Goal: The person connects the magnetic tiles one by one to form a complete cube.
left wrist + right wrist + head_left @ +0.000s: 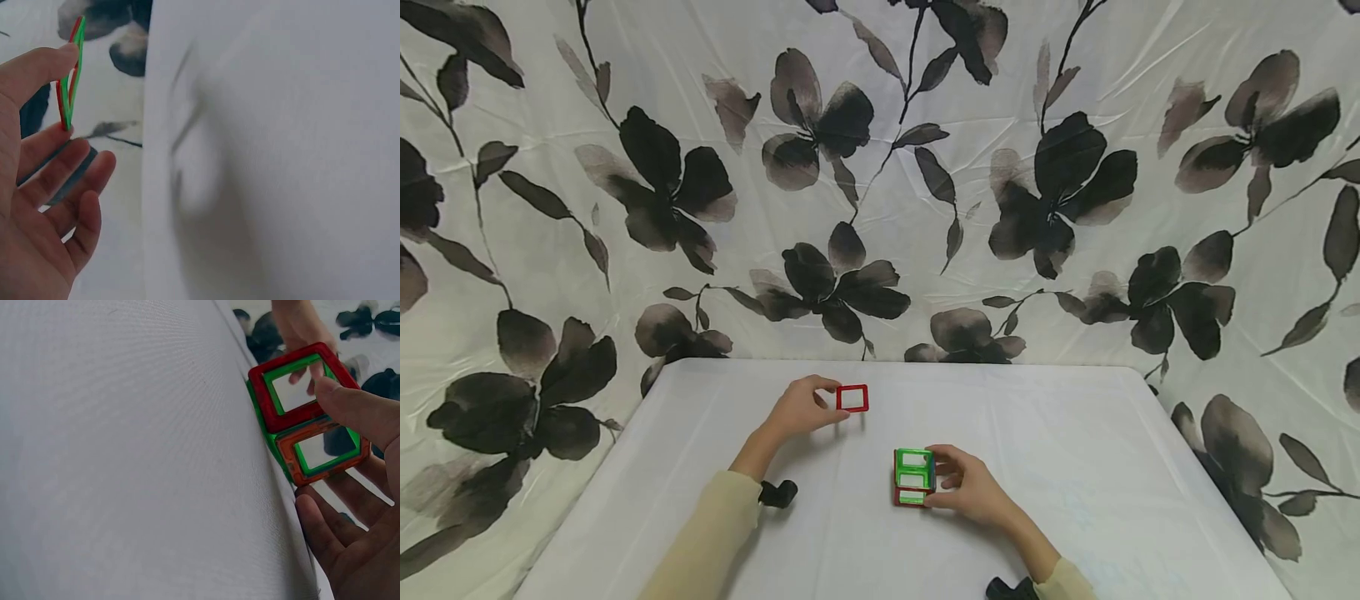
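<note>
My left hand [803,408] pinches a red square magnetic tile [866,398] between thumb and fingers, at the far part of the table. Seen nearly edge-on in the left wrist view, a green tile [82,40] lies against the red one. Nearer and to the right, my right hand [976,493] grips a small build of magnetic tiles [913,470] by its right side. From above it shows green frames with red below them. A red tile [269,403] and an orange tile [286,453] form the side seen in the right wrist view, with green edges behind.
Under both hands stretches a table with a white cloth [820,542]. Behind it hangs a white curtain with dark flowers [925,250]. Black devices sit at the left wrist [778,494] and the right wrist [1011,589].
</note>
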Action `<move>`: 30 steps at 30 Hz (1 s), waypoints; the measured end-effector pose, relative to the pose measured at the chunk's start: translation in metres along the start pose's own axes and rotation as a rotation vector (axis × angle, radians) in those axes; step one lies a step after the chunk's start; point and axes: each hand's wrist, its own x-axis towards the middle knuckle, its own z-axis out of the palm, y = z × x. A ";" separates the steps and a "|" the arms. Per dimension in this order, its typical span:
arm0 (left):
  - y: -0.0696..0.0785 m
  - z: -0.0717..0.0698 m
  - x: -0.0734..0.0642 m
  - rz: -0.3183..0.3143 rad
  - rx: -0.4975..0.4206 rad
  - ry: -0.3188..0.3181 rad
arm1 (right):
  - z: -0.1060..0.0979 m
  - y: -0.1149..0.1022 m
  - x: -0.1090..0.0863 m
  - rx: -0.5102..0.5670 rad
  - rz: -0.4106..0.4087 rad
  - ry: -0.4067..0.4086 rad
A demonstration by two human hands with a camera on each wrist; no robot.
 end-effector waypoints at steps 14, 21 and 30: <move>0.039 0.020 -0.050 0.023 -0.014 0.067 | 0.000 -0.031 -0.005 0.015 -0.006 0.007; 0.055 0.023 -0.070 0.037 0.027 0.064 | 0.002 -0.005 0.000 -0.001 0.004 0.009; 0.065 0.033 -0.082 0.099 0.031 0.057 | 0.001 -0.002 0.000 -0.016 -0.005 -0.003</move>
